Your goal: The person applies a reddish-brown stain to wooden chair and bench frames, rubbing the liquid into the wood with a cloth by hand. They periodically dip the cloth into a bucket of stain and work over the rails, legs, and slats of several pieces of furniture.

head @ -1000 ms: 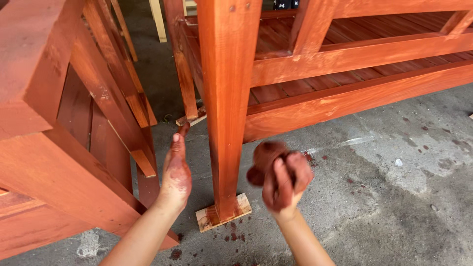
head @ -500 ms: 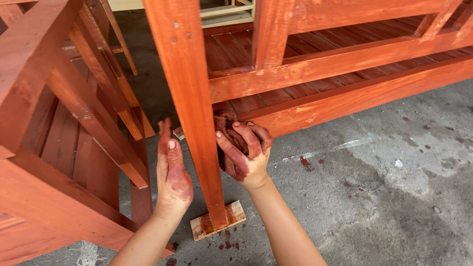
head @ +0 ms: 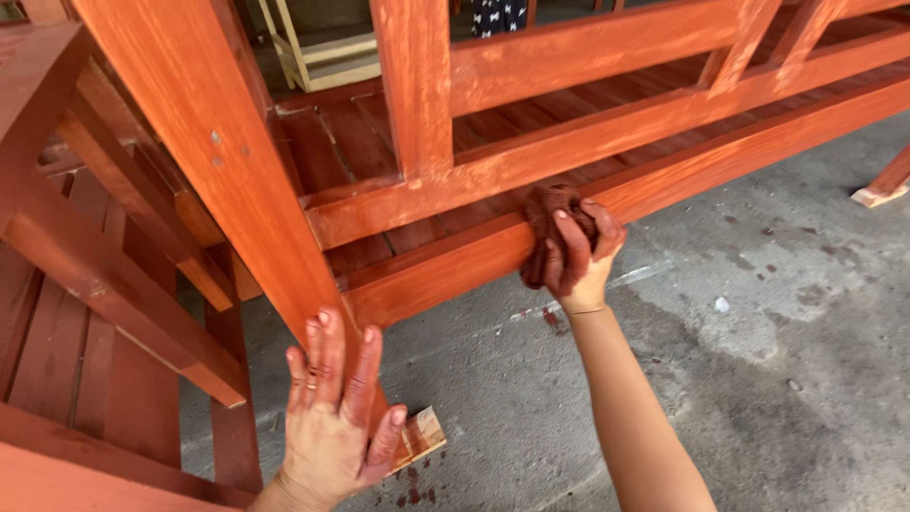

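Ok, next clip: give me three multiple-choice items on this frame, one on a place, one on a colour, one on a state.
1. Where is the right hand pressing the stained rag?
A. on the lower rail
B. on the concrete floor
C. on the small wood block

2. What colour is the furniture frame?
A. pale yellow
B. reddish-brown
C. grey

3. How is the left hand placed?
A. clenched round a brush
B. flat, fingers spread, against the upright post
C. hanging free of everything

Answers: 1 A, the rag sits against the rail's edge. 2 B, every stained board shows that tone. 3 B, the palm lies open on the post's foot.
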The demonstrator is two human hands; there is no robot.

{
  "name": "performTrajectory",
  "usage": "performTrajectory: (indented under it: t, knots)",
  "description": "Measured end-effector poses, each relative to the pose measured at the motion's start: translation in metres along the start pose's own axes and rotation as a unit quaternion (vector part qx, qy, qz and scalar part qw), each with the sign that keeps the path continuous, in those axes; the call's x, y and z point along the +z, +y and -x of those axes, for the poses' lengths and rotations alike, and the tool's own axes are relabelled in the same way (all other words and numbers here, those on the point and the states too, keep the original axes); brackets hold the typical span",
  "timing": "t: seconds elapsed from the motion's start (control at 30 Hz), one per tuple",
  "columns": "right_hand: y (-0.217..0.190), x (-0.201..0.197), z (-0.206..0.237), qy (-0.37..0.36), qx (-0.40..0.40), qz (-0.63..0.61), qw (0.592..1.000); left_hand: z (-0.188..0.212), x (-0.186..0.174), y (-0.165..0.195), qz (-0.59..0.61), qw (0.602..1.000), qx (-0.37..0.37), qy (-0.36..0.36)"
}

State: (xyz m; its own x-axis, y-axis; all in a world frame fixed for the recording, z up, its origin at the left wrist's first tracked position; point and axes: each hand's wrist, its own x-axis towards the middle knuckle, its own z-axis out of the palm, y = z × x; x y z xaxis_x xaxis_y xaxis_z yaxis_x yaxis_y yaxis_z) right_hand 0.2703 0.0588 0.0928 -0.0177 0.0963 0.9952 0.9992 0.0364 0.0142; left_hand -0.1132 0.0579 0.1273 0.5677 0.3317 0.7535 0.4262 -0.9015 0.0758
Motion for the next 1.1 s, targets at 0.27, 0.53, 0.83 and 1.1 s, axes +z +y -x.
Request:
performTrajectory:
  t: [0.27, 0.53, 0.83, 1.1]
  knots:
    - [0.107, -0.02, 0.004, -0.017, 0.126, 0.075, 0.989, -0.015, 0.023, 0.016, 0.027, 0.999, 0.022, -0.037]
    - [0.084, 0.006, 0.022, 0.091, 0.263, 0.024, 0.96, 0.003, 0.0, -0.007, 0.017, 0.999, 0.013, -0.048]
    - [-0.101, 0.02, 0.011, 0.003, 0.201, 0.006, 0.98, 0.018, -0.011, -0.029, -0.001, 1.0, -0.026, 0.004]
    - [-0.248, 0.005, -0.02, -0.1, 0.104, -0.188, 0.972, 0.018, -0.017, -0.032, 0.001, 0.999, -0.044, 0.028]
